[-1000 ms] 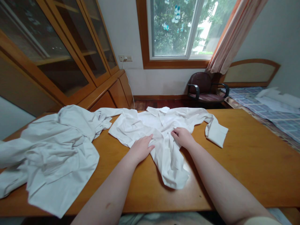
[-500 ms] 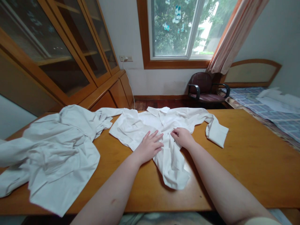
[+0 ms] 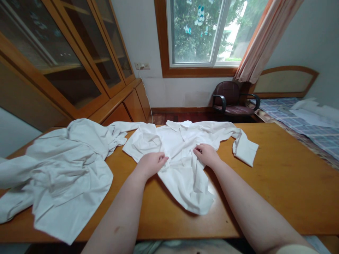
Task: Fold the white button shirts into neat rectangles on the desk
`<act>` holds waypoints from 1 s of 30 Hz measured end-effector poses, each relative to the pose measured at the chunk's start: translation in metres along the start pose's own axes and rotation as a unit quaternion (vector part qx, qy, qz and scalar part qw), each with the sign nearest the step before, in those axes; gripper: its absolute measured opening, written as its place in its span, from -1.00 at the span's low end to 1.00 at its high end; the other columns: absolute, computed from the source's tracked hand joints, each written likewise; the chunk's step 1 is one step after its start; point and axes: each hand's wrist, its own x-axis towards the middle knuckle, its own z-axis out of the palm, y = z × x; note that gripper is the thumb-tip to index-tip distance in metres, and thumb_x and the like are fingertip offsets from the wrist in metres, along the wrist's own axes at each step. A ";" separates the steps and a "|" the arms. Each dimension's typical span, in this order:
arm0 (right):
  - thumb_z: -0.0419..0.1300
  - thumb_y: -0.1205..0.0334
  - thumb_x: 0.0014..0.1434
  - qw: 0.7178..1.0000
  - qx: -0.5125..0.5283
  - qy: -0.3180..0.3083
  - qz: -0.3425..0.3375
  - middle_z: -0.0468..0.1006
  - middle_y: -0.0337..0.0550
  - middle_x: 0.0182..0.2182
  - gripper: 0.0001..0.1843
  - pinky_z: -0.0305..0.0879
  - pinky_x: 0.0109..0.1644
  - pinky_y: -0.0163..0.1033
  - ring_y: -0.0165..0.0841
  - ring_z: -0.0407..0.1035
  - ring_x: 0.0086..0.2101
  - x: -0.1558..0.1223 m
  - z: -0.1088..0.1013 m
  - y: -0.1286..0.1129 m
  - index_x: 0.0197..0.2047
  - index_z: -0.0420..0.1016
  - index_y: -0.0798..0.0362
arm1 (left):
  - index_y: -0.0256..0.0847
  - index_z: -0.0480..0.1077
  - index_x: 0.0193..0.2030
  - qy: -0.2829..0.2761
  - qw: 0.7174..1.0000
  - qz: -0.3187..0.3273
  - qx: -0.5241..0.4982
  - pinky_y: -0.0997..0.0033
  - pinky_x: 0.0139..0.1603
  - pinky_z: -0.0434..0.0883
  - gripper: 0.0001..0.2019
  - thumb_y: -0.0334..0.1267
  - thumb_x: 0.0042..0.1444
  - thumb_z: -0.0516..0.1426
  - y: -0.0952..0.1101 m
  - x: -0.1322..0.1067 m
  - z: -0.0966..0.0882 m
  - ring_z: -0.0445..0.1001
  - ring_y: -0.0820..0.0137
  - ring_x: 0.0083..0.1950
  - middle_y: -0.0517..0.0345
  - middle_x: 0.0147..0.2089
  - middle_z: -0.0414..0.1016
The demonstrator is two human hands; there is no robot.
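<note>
A white shirt (image 3: 182, 176) lies spread on the wooden table, its collar toward the far edge and its lower part creased toward me. My left hand (image 3: 153, 163) is closed, pinching the shirt's left side near the waist. On the opposite side, my right hand (image 3: 206, 154) pinches the fabric between thumb and fingers. One sleeve bends over on the right, ending in a flat cuff. The other sleeve stretches left toward a second white garment (image 3: 71, 176), which lies crumpled at the left of the table.
The wooden table (image 3: 286, 183) extends to the right. Behind it stand a dark red armchair (image 3: 230, 97) and a bed (image 3: 304, 120) with a checked cover. A glass-door cabinet (image 3: 87, 88) rises at the left, and a white cord hangs from a wall socket (image 3: 142, 66).
My left hand has gone from lying flat with spread fingers to a pinch, and has moved left. The shirt's lower part is spread wider to the left. My right hand stays put.
</note>
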 end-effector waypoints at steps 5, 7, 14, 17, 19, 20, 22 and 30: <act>0.02 0.08 0.22 1.000 -0.010 0.004 0.002 0.49 -0.18 -0.38 -0.70 0.09 -0.28 -0.32 -0.38 0.32 -0.34 0.000 0.000 -0.001 -0.36 0.51 0.02 | -0.14 0.46 -0.30 0.058 0.998 0.021 0.007 0.35 -0.21 0.31 -0.76 -0.09 0.13 0.03 0.004 0.002 0.002 0.46 0.30 -0.25 0.11 -0.31 0.54; 0.02 0.08 0.22 1.000 -0.009 0.004 0.000 0.50 -0.18 -0.38 -0.70 0.09 -0.28 -0.32 -0.38 0.32 -0.34 0.000 -0.001 -0.001 -0.36 0.50 0.02 | -0.12 0.44 -0.08 0.054 0.992 0.112 -0.019 0.28 0.07 0.25 -0.71 -0.11 0.14 0.04 0.009 0.003 0.008 0.43 0.27 -0.03 0.08 -0.07 0.53; 0.05 0.11 0.20 1.000 0.009 0.007 0.028 0.53 -0.16 -0.33 -0.75 0.13 -0.22 -0.32 -0.36 0.36 -0.30 0.003 0.002 0.000 -0.27 0.51 0.02 | -0.03 0.16 0.28 -0.100 0.994 0.043 -0.018 -0.05 0.33 -0.12 -0.46 0.01 0.16 0.00 0.001 0.020 0.041 0.01 0.16 0.37 0.11 0.34 0.14; 0.04 0.10 0.20 0.997 -0.010 0.022 0.072 0.54 -0.10 -0.34 -0.71 0.14 -0.26 -0.29 -0.32 0.37 -0.31 0.005 0.003 0.005 -0.33 0.51 0.05 | -0.04 0.13 0.29 -0.079 0.997 0.014 0.003 -0.08 0.33 -0.13 -0.47 -0.02 0.18 -0.03 -0.006 0.024 0.046 -0.05 0.16 0.39 0.11 0.36 0.09; 0.03 0.09 0.19 0.994 -0.025 0.037 0.099 0.55 -0.05 -0.32 -0.70 0.15 -0.27 -0.27 -0.28 0.38 -0.29 0.006 0.002 0.010 -0.32 0.53 0.06 | -0.05 0.12 0.30 -0.059 0.998 -0.004 0.016 -0.05 0.32 -0.09 -0.48 -0.08 0.19 -0.04 -0.010 0.024 0.046 -0.04 0.17 0.39 0.09 0.37 0.07; 0.03 0.09 0.19 0.992 -0.031 0.042 0.113 0.56 -0.04 -0.30 -0.69 0.15 -0.26 -0.26 -0.26 0.39 -0.28 0.006 0.001 0.012 -0.30 0.54 0.05 | -0.05 0.12 0.30 -0.049 0.998 -0.013 0.020 -0.03 0.32 -0.07 -0.49 -0.10 0.20 -0.04 -0.012 0.024 0.045 -0.03 0.18 0.39 0.08 0.37 0.07; 0.03 0.06 0.19 0.989 -0.040 0.049 0.137 0.57 -0.02 -0.26 -0.68 0.16 -0.25 -0.24 -0.23 0.40 -0.25 0.007 -0.001 0.016 -0.26 0.56 0.02 | -0.07 0.13 0.29 -0.035 0.998 -0.033 0.026 -0.01 0.30 -0.02 -0.50 -0.13 0.21 -0.05 -0.016 0.025 0.046 0.01 0.18 0.37 0.05 0.36 0.08; 0.01 -0.02 0.19 0.988 -0.057 0.058 0.130 0.55 0.02 -0.22 -0.62 0.19 -0.13 -0.18 -0.18 0.39 -0.18 0.007 0.002 0.020 -0.21 0.53 0.04 | -0.12 0.23 0.23 0.025 0.991 -0.108 0.073 0.00 0.20 0.13 -0.55 -0.19 0.20 -0.03 -0.025 0.032 0.045 0.17 0.08 0.28 -0.05 0.24 0.29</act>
